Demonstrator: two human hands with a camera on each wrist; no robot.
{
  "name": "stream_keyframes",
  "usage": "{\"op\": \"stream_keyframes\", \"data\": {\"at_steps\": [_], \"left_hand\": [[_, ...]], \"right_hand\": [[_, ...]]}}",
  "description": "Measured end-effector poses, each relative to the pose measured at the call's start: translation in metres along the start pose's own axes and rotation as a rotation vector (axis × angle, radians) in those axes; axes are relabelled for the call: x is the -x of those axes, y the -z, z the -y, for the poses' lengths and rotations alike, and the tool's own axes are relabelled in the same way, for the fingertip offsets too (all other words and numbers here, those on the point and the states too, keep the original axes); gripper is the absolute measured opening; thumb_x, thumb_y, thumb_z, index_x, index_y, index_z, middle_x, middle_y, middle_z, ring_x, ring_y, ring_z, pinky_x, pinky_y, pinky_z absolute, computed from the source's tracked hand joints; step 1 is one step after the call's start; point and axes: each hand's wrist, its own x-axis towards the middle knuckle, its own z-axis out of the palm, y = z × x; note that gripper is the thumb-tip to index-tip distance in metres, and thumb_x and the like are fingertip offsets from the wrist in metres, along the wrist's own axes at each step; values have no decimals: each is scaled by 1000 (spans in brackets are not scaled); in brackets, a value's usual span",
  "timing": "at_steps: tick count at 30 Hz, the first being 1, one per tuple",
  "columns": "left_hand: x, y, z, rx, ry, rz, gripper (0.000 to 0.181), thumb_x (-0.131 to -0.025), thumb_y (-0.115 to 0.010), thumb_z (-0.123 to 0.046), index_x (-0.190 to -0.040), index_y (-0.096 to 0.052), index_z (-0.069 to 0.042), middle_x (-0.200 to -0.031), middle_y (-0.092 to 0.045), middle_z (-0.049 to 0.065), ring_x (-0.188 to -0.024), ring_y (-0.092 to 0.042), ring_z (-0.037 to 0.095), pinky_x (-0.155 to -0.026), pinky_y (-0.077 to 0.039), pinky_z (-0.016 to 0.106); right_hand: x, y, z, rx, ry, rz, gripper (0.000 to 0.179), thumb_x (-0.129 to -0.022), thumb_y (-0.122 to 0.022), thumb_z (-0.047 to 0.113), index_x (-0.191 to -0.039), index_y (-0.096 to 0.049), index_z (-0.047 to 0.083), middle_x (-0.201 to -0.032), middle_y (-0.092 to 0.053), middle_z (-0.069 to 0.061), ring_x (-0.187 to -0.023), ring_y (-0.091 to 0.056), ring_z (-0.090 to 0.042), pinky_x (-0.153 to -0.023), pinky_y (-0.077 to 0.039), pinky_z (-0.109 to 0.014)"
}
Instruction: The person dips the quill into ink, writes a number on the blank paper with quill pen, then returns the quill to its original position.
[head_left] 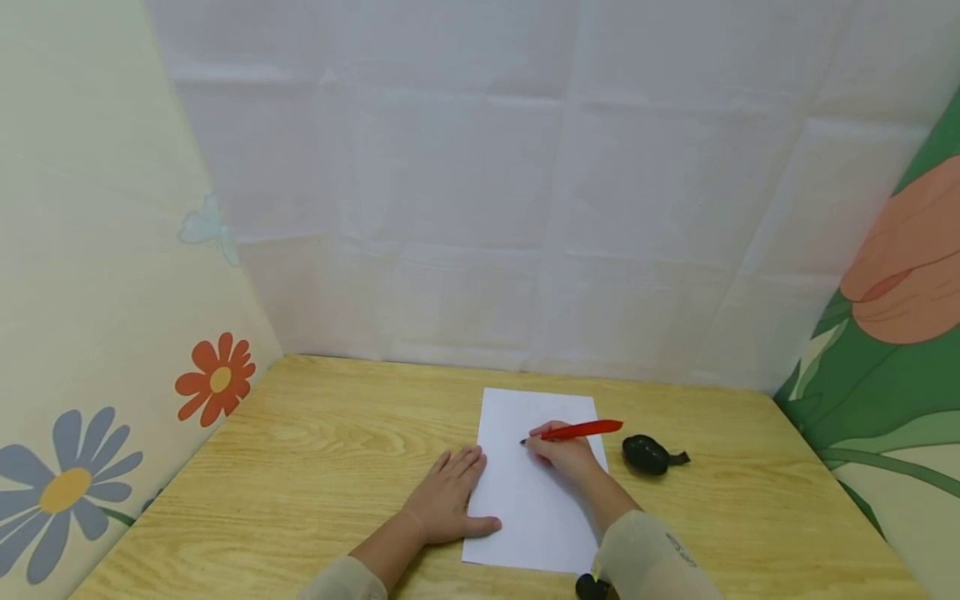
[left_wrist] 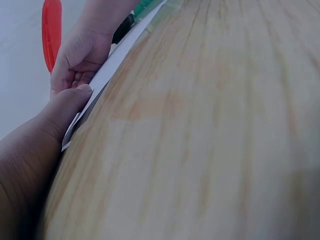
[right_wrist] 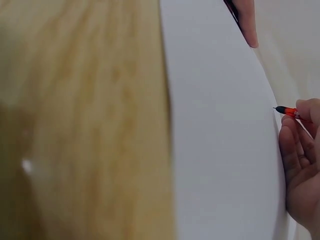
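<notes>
A white sheet of paper (head_left: 525,500) lies on the wooden table, with no marks showing on it. My right hand (head_left: 566,457) rests on its right half and pinches a red pen (head_left: 583,429). The pen's dark tip points left and sits right at the paper, near its middle. In the right wrist view the pen (right_wrist: 289,111) shows a black nose between thumb and fingers of the right hand (right_wrist: 302,165). My left hand (head_left: 447,498) lies flat with fingers straight over the paper's left edge, its thumb on the sheet. The left wrist view shows that thumb (left_wrist: 72,100) on the paper (left_wrist: 115,55).
To the right of the paper lies a black rounded object (head_left: 646,455) with a short strap. Another small black item (head_left: 592,587) shows by the right sleeve at the near edge. The wooden table (head_left: 337,433) meets a white cloth (head_left: 450,208) behind and flowered panels at both sides.
</notes>
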Motion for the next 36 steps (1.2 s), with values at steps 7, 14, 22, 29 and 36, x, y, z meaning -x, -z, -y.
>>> {"op": "stream_keyframes", "data": {"at_steps": [7, 14, 22, 29, 36], "left_hand": [[0, 1, 0, 4, 17, 17, 103, -81, -53, -76, -153, -32, -4, -162, -28, 10, -152, -21, 26, -124, -14, 50], [0, 1, -1, 12, 21, 20, 102, -81, -54, -74, -152, -33, -4, -161, -29, 10, -151, -22, 27, -124, -15, 51], [0, 0, 0, 9, 23, 21, 103, -81, -54, -75, -152, -32, -4, -161, -28, 10, -151, -22, 27, -124, -14, 51], [-1, 1, -1, 12, 29, 30, 103, -82, -53, -76, -153, -31, -4, -162, -27, 9, -152, -21, 26, -124, -14, 51], [1, 3, -2, 23, 16, 21, 103, -81, -55, -74, -152, -33, -3, -161, -29, 10, -151, -22, 27, -124, -15, 51]], "right_hand": [[3, 0, 1, 3, -1, 2, 17, -85, -74, 21, -97, -71, 9, -67, -62, 1, -64, -55, -16, -63, -48, -23], [3, 1, 0, 15, 15, 17, 16, -85, -74, 21, -95, -71, 9, -67, -61, 2, -64, -55, -16, -63, -48, -24], [4, 1, -1, 35, 8, 34, 18, -85, -75, 24, -95, -71, 10, -70, -62, 1, -67, -56, -17, -65, -48, -23], [7, 2, 0, 32, -11, 42, 19, -85, -76, 25, -97, -72, 11, -72, -64, 0, -69, -57, -17, -66, -49, -24], [7, 2, -2, 49, -6, 45, 19, -85, -76, 25, -97, -72, 12, -72, -64, 1, -68, -57, -17, -66, -49, -24]]}}
